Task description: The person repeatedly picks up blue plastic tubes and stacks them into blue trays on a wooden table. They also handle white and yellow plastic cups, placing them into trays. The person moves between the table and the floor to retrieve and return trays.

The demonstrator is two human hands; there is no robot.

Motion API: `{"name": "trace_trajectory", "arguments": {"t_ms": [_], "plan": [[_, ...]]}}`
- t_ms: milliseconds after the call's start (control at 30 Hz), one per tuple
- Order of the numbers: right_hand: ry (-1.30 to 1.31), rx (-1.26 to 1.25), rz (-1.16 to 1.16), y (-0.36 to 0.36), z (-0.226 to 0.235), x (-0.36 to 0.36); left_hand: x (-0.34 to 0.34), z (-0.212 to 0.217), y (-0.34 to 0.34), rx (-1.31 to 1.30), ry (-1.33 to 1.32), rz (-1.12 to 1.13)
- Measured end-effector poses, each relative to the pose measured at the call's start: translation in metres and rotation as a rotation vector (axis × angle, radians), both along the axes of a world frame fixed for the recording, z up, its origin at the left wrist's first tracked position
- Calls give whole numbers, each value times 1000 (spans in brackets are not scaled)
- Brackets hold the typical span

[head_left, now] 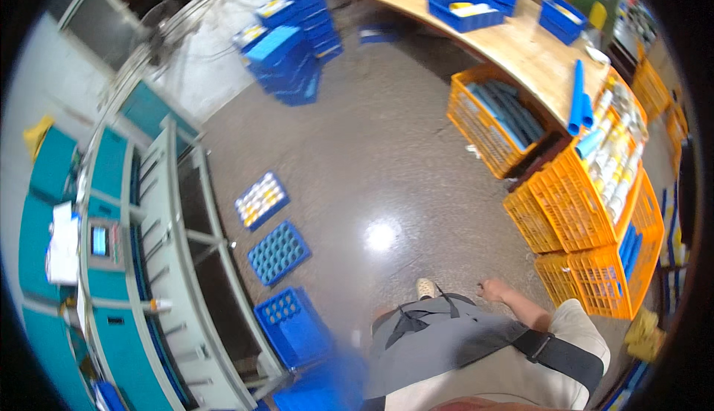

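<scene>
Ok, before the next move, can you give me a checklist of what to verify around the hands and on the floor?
1. Right hand free: ok, nothing shows in it.
2. Left hand in view: not ok, it is outside the picture.
3. Right hand apart from the orange crates: ok, close but not touching.
4. Floor ahead of the shoe free: ok.
5. Blue trays out of the way: ok, they lie to the left by the machine.
6. Blue tubes at the table edge steady: cannot tell.
</scene>
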State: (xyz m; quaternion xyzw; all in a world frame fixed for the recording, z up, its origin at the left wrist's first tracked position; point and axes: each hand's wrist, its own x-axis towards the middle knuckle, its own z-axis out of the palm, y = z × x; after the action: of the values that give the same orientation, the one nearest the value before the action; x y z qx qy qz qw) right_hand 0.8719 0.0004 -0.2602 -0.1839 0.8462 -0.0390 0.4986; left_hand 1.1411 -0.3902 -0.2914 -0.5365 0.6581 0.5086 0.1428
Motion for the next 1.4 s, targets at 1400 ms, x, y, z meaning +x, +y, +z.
{"name": "trace_trajectory", "arguments": {"t_ms": [1400], "plan": [[1099, -704, -988, 11, 95, -1084, -1406, 189, 38, -811, 832, -1724]]}}
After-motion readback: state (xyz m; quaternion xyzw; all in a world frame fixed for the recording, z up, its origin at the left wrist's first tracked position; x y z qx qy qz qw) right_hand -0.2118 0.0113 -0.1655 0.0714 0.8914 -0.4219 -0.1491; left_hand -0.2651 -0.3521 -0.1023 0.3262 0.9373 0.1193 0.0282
